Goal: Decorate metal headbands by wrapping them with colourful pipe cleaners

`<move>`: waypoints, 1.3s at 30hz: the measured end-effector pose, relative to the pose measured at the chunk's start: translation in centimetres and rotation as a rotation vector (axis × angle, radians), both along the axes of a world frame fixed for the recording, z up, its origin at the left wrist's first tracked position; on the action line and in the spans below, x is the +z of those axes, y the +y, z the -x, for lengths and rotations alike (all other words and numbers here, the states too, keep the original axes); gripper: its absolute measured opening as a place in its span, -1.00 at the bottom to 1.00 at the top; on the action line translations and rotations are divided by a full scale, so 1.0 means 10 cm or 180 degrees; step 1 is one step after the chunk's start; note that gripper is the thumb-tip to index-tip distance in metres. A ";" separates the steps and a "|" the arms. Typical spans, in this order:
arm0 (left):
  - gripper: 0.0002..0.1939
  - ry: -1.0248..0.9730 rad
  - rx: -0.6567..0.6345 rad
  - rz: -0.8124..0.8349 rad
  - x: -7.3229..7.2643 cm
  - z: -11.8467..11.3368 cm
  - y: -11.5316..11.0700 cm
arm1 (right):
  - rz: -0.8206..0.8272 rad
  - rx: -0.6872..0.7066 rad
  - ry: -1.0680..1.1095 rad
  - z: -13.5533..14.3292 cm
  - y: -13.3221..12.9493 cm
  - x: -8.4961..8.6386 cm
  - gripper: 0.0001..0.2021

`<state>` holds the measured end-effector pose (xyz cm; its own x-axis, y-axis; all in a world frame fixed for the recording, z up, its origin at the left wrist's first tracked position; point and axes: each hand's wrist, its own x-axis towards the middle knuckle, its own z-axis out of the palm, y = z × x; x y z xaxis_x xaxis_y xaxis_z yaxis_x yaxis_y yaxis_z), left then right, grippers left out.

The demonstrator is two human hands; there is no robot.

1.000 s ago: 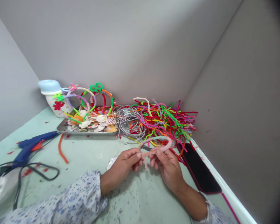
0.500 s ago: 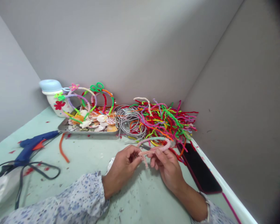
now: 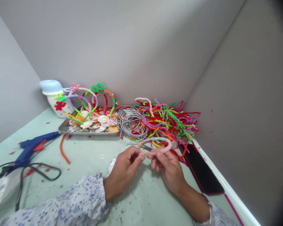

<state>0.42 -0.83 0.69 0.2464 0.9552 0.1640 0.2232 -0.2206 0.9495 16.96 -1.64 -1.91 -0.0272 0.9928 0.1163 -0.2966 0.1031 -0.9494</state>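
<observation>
A curved fuzzy band [image 3: 168,145], pink with a pale green stretch along its top, is held low over the table. My left hand [image 3: 125,168] pinches its left end between thumb and fingertips. On the right side, my right hand [image 3: 171,171] has thumb and fingers closed on the band's pink part. Just behind the hands lie dark scissors [image 3: 146,147], partly hidden by the band and fingers.
Behind are a metal tray [image 3: 96,134] of shells and finished hoops, coiled wire [image 3: 132,124], and a pipe cleaner pile [image 3: 172,122]. A blue glue gun [image 3: 29,150] is left, a phone [image 3: 204,172] right, a cup [image 3: 55,100] back left.
The loose pink end that hung below the band near my left fingers no longer shows. The band has shifted slightly left; both hands stay nearly in place.
</observation>
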 end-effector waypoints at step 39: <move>-0.76 -0.0957 -0.0307 0.1458 -0.07 -0.03 0.12 | -0.0235 0.0011 -0.0527 -0.01 -0.02 0.05 -0.77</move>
